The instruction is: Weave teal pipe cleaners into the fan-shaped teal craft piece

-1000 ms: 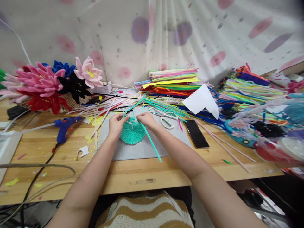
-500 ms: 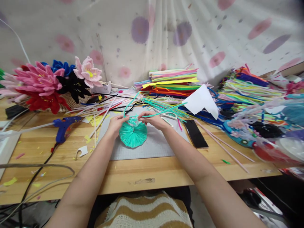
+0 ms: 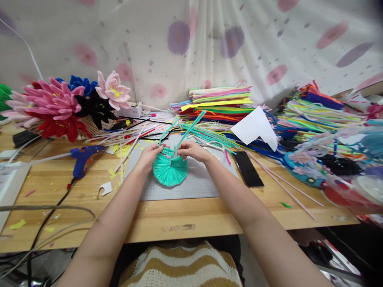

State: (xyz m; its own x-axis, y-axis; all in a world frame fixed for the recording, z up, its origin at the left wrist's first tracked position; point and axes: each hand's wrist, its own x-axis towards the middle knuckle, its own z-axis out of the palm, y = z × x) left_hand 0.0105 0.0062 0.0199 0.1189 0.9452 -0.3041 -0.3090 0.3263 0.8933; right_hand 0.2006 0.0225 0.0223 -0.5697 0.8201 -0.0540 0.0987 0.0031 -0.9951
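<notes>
A round teal disc of pipe cleaners (image 3: 170, 173), its strands fanning out from the middle, is between my hands over the grey cutting mat (image 3: 179, 192). My left hand (image 3: 150, 156) pinches the disc's upper left edge, where a teal strand rises behind the fingers. At the upper right, my right hand (image 3: 191, 150) has thumb and fingers closed on a teal pipe cleaner (image 3: 191, 128) that points up and away. Just right of that hand lie white-handled scissors (image 3: 216, 146), partly covered by teal strands.
Stacks of coloured pipe cleaners (image 3: 221, 103) line the back. A phone (image 3: 247, 169) lies right of the mat. To the left are a blue glue gun (image 3: 81, 161) with its cord, and a bunch of fuzzy flowers (image 3: 56, 101). White paper (image 3: 254, 127) leans at the back right.
The teal pipe cleaner at my right hand has swung from pointing right to pointing steeply up. Both hands stay at the disc's top edge.
</notes>
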